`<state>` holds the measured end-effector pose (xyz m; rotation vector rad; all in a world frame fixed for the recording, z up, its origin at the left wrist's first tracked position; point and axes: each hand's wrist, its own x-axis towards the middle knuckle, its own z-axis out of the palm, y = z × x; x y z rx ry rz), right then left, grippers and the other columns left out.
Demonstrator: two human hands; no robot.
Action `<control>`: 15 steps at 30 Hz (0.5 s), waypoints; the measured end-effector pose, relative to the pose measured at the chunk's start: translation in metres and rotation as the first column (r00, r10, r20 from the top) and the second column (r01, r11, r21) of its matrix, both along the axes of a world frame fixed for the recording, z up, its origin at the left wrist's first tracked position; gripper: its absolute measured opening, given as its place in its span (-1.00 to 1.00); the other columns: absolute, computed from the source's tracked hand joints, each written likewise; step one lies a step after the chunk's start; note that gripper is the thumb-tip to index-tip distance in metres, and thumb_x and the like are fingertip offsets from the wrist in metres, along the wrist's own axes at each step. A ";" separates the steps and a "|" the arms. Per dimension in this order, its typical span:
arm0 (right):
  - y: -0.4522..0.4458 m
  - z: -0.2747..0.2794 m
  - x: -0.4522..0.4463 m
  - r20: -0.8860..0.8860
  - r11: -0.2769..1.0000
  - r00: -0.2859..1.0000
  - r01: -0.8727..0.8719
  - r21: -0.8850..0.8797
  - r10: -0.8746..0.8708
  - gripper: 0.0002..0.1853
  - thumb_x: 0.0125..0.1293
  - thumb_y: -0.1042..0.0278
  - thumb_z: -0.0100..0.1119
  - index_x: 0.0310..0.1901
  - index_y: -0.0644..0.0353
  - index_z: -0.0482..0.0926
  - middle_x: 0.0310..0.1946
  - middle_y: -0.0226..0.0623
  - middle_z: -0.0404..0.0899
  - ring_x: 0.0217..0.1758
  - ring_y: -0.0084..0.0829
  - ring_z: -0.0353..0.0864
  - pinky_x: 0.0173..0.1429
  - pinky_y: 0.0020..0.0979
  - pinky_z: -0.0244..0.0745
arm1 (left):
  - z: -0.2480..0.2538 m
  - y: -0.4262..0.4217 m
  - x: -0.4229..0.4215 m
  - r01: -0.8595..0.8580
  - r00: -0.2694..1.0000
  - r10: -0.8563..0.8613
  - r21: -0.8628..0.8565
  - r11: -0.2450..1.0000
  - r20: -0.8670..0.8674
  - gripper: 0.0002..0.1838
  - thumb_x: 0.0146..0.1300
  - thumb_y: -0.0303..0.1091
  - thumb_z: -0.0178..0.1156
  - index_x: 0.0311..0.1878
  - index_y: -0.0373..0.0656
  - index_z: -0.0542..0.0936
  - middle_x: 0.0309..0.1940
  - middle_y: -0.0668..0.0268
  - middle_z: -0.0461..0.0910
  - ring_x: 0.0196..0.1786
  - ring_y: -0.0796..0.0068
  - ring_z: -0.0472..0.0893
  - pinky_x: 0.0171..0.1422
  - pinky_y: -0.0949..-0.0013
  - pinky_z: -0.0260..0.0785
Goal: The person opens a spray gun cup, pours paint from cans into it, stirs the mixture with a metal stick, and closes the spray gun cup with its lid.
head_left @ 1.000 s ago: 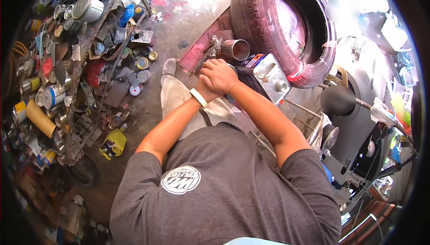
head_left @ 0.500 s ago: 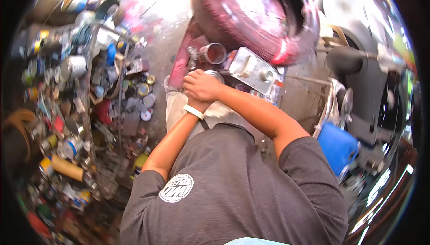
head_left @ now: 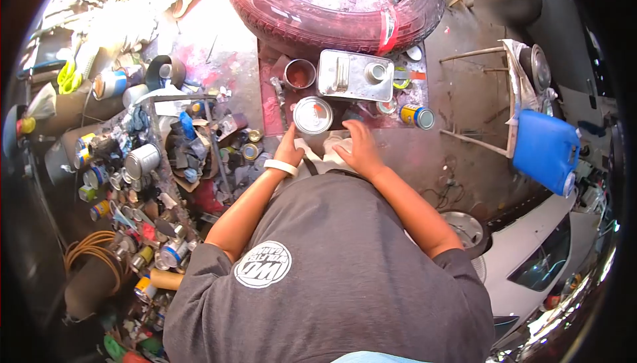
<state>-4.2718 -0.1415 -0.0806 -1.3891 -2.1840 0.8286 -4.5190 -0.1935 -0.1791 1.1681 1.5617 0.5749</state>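
A round metal can (head_left: 312,115) stands upright with its silvery lid facing up. My left hand (head_left: 288,148), a white band on its wrist, is at the can's near left edge with fingers stretched out; whether they touch it I cannot tell. To the can's right, my right hand (head_left: 358,149) is open, fingers apart and curved, holding nothing. Just beyond stands an open tin (head_left: 300,73) with reddish-brown contents. A rectangular metal canister (head_left: 355,75) with a round cap is beside it. A yellow and blue can (head_left: 417,116) lies farther right.
A large tyre (head_left: 298,24) marked with pink paint lies beyond the cans. Used cans and litter crowd a rack (head_left: 179,97) on the left. On the right are a blue jerrycan (head_left: 545,150), a metal-legged stand (head_left: 474,139) and a pale car (head_left: 531,250).
My hands, together over the can earlier, have come apart, the right one moving to the right. The can's lid now shows fully. The camera view has shifted.
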 end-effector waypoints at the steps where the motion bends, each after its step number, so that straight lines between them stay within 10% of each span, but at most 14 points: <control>1: 0.002 0.002 -0.010 -0.011 0.998 0.999 0.051 0.024 -0.051 -0.25 0.18 0.08 0.50 0.33 0.18 0.39 0.28 -0.03 0.44 0.34 0.01 0.44 0.41 -0.06 0.34 | 0.008 0.004 -0.010 0.062 0.998 -0.061 -0.065 0.996 0.010 -0.10 0.09 -0.68 0.08 0.60 -0.29 0.15 0.43 -0.11 0.42 0.53 0.06 0.39 0.61 0.18 0.22; 5: 0.002 -0.010 -0.055 0.045 0.986 0.986 0.159 0.047 -0.161 -0.02 0.08 0.00 0.57 0.46 0.13 0.24 0.40 0.07 0.30 0.40 0.09 0.36 0.44 0.01 0.29 | 0.030 0.011 -0.050 0.363 0.931 -0.364 -0.192 0.912 0.032 -0.28 0.16 -0.60 0.12 0.48 -0.30 0.33 0.27 -0.05 0.56 0.39 0.07 0.55 0.48 0.20 0.38; 11: 0.006 -0.026 -0.100 0.180 0.948 0.932 0.316 0.024 -0.315 0.14 -0.04 -0.09 0.63 0.52 0.12 0.17 0.43 0.14 0.23 0.37 0.15 0.35 0.41 0.05 0.32 | -0.011 0.043 -0.085 -0.052 0.993 0.043 -0.078 0.996 -0.112 -0.38 0.33 -0.26 0.32 0.38 -0.24 0.35 -0.03 0.13 0.63 -0.17 0.45 0.59 -0.05 0.37 0.50; 15: 0.003 -0.029 -0.111 0.189 0.928 0.911 0.374 -0.002 -0.366 0.15 -0.07 -0.03 0.66 0.50 0.19 0.17 0.40 0.14 0.22 0.42 0.15 0.30 0.46 0.02 0.29 | -0.022 0.104 -0.068 -0.246 0.957 0.282 -0.327 0.913 0.067 0.15 0.20 0.04 0.43 0.66 -0.20 -0.03 0.48 -0.17 0.32 0.46 -0.11 0.39 0.50 0.05 0.27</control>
